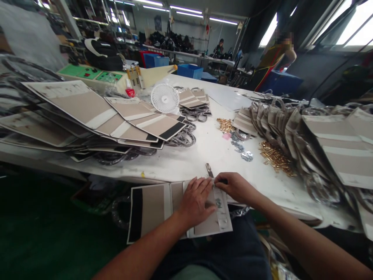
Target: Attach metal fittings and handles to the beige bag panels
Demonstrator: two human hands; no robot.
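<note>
A flat beige bag panel with white edging, a black strip and pale tape bands lies across my lap and the table's front edge. A plastic-wrapped handle loop sticks out at its left end. My left hand lies flat on the panel with its fingers stretched out. At the panel's far right edge, my right hand has thumb and fingers pinched together; what is between them is too small to make out. Just beyond the fingertips lies a narrow metal piece. Small metal fittings show on the panel's right strip.
Stacked bag panels fill the left, with more bag pieces at the right. Gold-coloured fasteners and thin silver discs lie on the white table. A white fan stands behind. Another person is at the back right.
</note>
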